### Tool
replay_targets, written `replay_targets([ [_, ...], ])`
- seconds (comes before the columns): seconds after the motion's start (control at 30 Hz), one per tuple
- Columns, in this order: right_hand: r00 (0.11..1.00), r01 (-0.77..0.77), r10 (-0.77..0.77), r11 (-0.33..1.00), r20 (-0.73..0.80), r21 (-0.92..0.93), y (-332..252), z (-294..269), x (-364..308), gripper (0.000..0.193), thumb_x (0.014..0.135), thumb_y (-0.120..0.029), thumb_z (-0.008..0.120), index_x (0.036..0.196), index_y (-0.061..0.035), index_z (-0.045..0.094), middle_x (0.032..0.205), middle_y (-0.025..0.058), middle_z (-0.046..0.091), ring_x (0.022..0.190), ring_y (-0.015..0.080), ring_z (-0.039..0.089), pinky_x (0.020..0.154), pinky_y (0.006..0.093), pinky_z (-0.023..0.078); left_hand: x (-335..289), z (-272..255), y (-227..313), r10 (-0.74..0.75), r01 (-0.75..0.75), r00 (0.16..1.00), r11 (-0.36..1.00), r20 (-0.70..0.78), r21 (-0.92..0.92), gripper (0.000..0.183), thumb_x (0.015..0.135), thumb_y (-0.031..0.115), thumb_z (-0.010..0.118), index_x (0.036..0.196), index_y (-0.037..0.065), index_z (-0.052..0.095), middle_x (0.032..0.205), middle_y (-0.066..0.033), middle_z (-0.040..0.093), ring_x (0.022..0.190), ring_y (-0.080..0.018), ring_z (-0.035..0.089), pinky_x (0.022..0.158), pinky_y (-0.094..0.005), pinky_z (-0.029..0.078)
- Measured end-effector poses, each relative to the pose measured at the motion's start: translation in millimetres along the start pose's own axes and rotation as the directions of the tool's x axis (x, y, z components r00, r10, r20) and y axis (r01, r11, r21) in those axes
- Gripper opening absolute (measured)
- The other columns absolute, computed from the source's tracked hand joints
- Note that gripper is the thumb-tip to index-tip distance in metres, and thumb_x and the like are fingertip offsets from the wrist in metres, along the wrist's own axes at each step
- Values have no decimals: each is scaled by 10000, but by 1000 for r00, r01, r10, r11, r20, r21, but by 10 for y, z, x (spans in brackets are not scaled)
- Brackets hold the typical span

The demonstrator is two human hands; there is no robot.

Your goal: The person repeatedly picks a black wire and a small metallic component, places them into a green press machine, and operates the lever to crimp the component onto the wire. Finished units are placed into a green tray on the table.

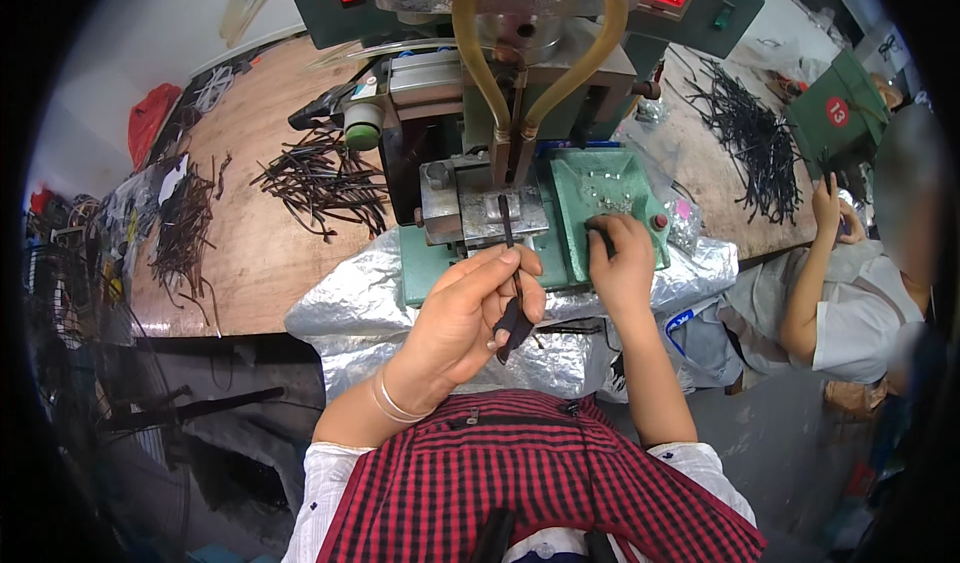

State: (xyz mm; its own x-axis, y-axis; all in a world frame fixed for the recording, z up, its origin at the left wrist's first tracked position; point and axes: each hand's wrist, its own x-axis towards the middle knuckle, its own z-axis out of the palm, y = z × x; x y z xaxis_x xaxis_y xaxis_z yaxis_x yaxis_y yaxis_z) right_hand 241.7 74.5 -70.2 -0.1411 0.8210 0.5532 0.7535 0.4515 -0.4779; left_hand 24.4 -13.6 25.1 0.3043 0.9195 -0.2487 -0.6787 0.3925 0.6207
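Observation:
My left hand (473, 301) pinches a thin black cable (507, 225) between thumb and fingers. The cable's far end lies over the metal block (482, 203) of a bench press, under its upright tooling. A wider black piece (512, 325) shows at the palm; whether it belongs to the cable is unclear. My right hand (625, 263) rests at the green tray (622, 175), right of the block, with fingers bent together. Something dark shows at its fingertips, and I cannot make out what they hold. Small shiny parts (607, 201) lie in the tray.
Loose black cables (325, 178) are heaped left of the press, with another heap (750, 138) at the right. Yellowish tubes (468, 53) loop down in front of the press. Silver foil (350, 298) covers the bench's front. A co-worker's arm (815, 253) is at far right.

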Motion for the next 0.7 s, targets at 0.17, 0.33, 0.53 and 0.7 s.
replay_targets([
  [0.17,969,-237,247,940,-11,245,19,-167,118,247,868,-43,674,1113,-24,694,969,142,704,870,289,678,803,367,524,47,0,-10,15,-15,999,1000,-38,-5,270,1079,210,406,1049,7,581,693,-70,617,464,-100,453,456,-239,394],
  [0.33,948,-249,283,944,-144,215,315,-81,278,241,858,-47,692,1098,-26,685,978,148,690,902,308,669,807,392,520,61,-29,-69,15,-8,999,981,33,-194,275,1064,215,430,1055,-8,590,684,-88,620,509,-133,492,489,-277,441],
  [0.53,995,-85,88,994,38,-72,108,84,300,135,777,-96,751,902,-67,710,964,133,633,977,340,608,849,446,480,46,-82,-77,31,-16,997,981,74,-194,272,1066,229,439,1067,6,593,691,-81,613,549,-141,526,505,-266,441],
  [0.7,997,-24,43,966,68,-256,55,173,382,93,772,-64,723,834,-41,658,984,146,617,1008,371,581,828,484,472,-57,-92,62,-59,50,997,978,41,203,331,1077,310,470,1075,9,608,781,-112,674,638,-140,624,562,-251,509],
])
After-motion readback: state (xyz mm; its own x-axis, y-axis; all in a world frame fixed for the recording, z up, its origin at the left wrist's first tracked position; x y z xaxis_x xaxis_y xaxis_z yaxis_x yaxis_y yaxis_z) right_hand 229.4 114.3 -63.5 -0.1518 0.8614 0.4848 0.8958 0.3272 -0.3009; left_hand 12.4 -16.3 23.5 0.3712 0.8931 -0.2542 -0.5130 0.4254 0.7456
